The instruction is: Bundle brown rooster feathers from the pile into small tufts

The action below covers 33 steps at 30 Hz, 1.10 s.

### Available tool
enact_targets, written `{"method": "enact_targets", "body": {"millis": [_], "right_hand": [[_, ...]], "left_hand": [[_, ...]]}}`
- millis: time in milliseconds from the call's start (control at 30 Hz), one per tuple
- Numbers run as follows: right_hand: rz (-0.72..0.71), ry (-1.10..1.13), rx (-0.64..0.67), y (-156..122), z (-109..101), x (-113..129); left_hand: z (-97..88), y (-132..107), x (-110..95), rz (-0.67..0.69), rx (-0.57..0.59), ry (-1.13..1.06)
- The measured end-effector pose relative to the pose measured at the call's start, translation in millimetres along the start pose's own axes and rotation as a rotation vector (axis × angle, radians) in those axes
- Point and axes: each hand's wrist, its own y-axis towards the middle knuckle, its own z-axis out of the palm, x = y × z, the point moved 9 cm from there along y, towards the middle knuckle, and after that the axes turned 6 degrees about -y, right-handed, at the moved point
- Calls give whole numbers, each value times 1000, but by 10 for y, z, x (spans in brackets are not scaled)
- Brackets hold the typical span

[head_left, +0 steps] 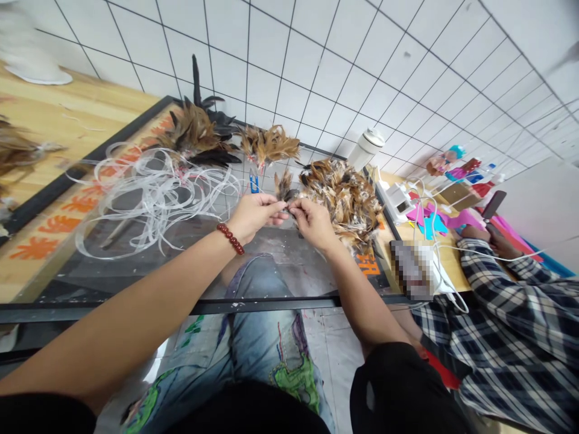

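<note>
Plastic strips (158, 202), clear, sprawl over the tabletop's (301, 256) left part. Bare surface between both hands and the near edge. Left hand (257, 214) pinches a small feather tuft (284, 182) at centre: brown tips, fluffy grey base. Right hand (313, 222) has fingertips closed on that base; quill ends hidden by fingers. Feather pile (341, 202) crowds right side, single feathers hard to separate.

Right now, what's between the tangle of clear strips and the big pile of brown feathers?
The head view shows the left hand and right hand there, pinching a small feather bunch, plus a blue item just beyond the left hand.
</note>
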Motion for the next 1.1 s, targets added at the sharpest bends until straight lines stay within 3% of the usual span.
{"method": "enact_targets", "body": {"millis": [167,300,400,600,767,900,1033,1100], "right_hand": [[178,377,-59,-3,45,-198],[265,552,3,-6,147,-260],[217,435,-10,3,85,-228],[-29,103,-45,10,-60,-3],[-101,-157,-25,-24,-21,112],[-59,-301,-35,-17,-74,39],[161,-372,-113,43,-283,-285],[225,-461,-53,93,-286,-392]], "left_hand": [[-29,17,-54,68,-45,111],[-76,26,-48,63,-86,65],[-72,14,-18,8,-62,29],[-3,-30,149,-222,73,-18],[1,-46,152,-235,82,78],[33,-49,129,-220,108,140],[-91,12,52,-126,-29,31],[-161,41,37,-96,-97,-66]]}}
